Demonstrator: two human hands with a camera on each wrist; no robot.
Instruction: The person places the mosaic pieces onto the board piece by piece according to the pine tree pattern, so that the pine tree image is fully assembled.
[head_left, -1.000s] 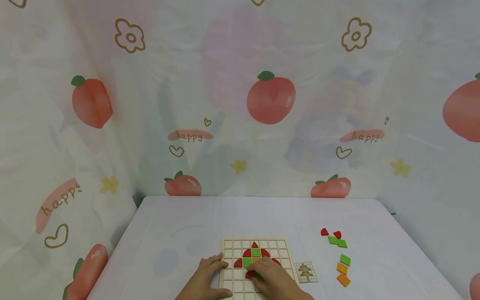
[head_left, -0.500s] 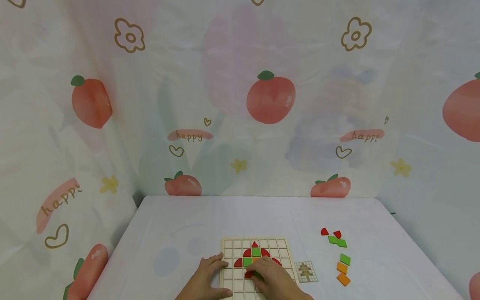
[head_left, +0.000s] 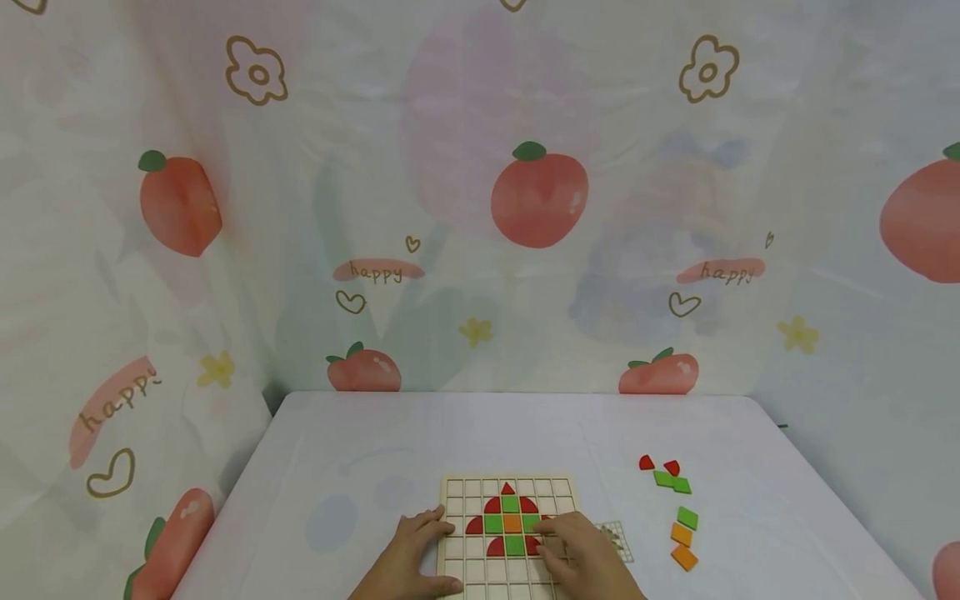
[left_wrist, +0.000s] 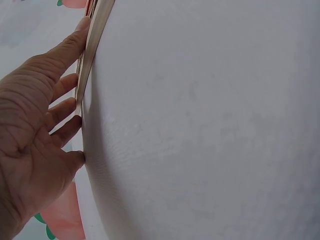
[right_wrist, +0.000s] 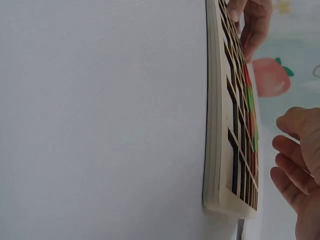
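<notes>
A wooden grid board point(head_left: 456, 571) holds a pattern of coloured tiles: a red triangle point(head_left: 507, 489) on top, then green squares, an orange square point(head_left: 512, 524) and red quarter-rounds at the sides. The lowest filled row has a green square point(head_left: 514, 546) between two red quarter-rounds. My left hand point(head_left: 411, 554) rests along the board's left edge, thumb and fingertips touching the side. Over the right part of the board is my right hand point(head_left: 585, 554), fingers loosely bent, fingertips beside the right-hand tiles. In the right wrist view that hand point(right_wrist: 305, 165) stands off the board with nothing between its fingers.
A small picture card point(head_left: 617, 540) lies right of the board, partly behind my right hand. Farther right are loose tiles: red quarter-rounds point(head_left: 647, 462), green pieces point(head_left: 687, 518) and orange pieces point(head_left: 683, 557). A patterned cloth wall point(head_left: 525, 333) stands behind the white table point(head_left: 360, 450).
My right hand has let go and drawn back to the right, uncovering the orange square, the lowest green square and the red quarter-round beside it. My left hand stays at the board's edge.
</notes>
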